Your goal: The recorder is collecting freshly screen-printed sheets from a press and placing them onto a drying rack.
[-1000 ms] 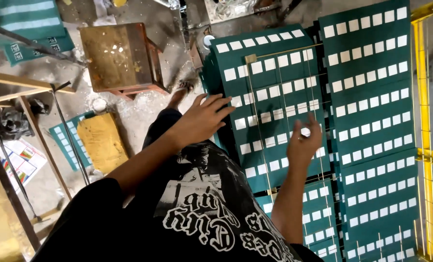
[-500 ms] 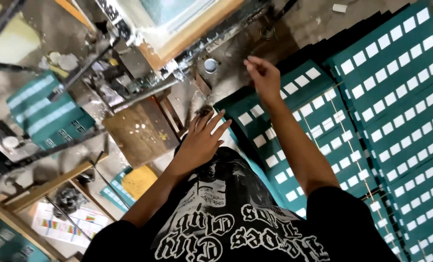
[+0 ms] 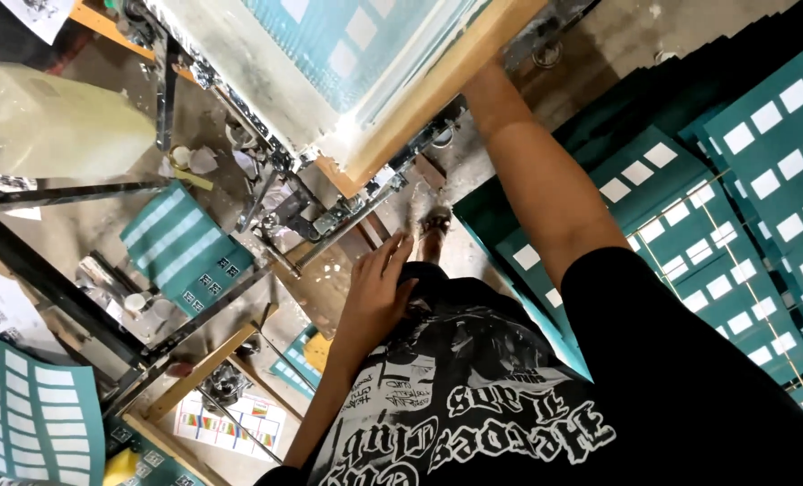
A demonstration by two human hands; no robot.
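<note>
My left hand (image 3: pixel 374 297) hangs flat with its fingers apart, holding nothing, just above my black printed shirt (image 3: pixel 473 396) and beside a brown board (image 3: pixel 325 292). My right forearm (image 3: pixel 532 171) reaches up to a wooden-framed printing screen (image 3: pixel 437 99). Its wrist (image 3: pixel 481 83) meets the frame's edge, and the hand itself is hidden behind the frame. Teal sheets with white rectangles (image 3: pixel 753 189) lie spread out to the right of that arm.
Metal clamps and rods (image 3: pixel 329 211) hold the screen. A translucent plastic jug (image 3: pixel 50 126) stands at upper left. A small teal stack (image 3: pixel 181 247), another teal sheet (image 3: pixel 23 418) and a colourful printed sheet (image 3: pixel 221 418) lie at the left and below.
The view has swung up and left toward the screen. My right hand left the teal sheets and went up behind the screen's frame. My left hand drew back toward my shirt.
</note>
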